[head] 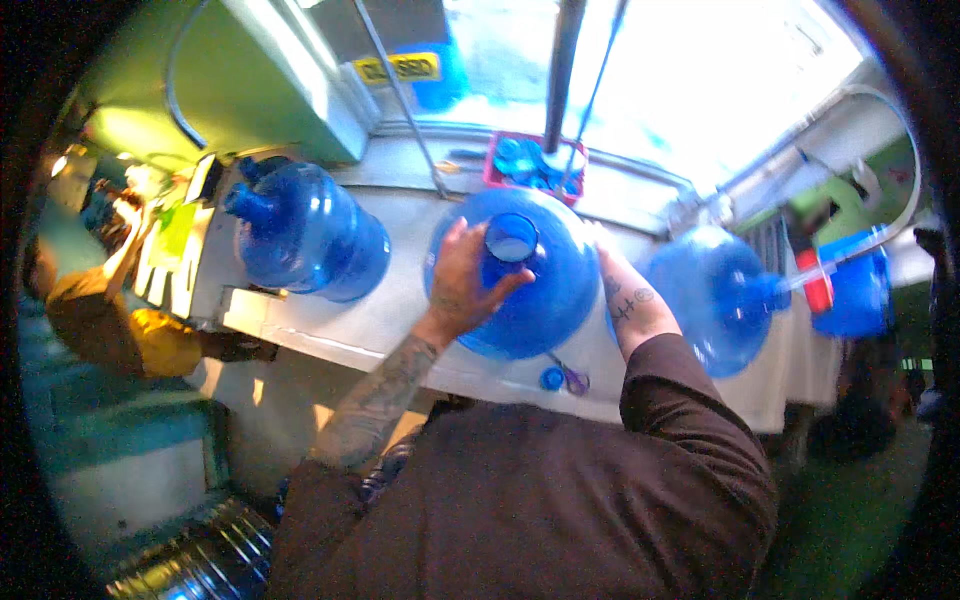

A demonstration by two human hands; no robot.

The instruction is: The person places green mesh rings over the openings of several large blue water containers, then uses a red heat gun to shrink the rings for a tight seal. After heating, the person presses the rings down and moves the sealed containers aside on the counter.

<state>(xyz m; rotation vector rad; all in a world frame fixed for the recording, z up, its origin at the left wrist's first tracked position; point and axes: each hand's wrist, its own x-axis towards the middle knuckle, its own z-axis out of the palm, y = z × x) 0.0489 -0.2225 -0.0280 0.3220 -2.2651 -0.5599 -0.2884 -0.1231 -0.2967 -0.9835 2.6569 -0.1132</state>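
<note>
A large translucent blue water jug (559, 292) stands upright in front of me on a white counter (405, 330), its round mouth uncapped. My left hand (459, 279) is spread around the base of the jug's neck, thumb on the near side. Against the jug's right side rests my right hand (598, 238), its fingers partly lost in glare and blur. Both hands brace this jug. Close to its near side lie a small blue cap (552, 378) and a pair of purple-handled scissors (577, 381).
Blue jugs stand on the left (322, 232) and right (697, 307). Behind the middle jug, a pink basket (491, 166) holds blue caps. Thin rods (401, 97) rise near the window. A hose (916, 176) curves at right beside a blue container (855, 300).
</note>
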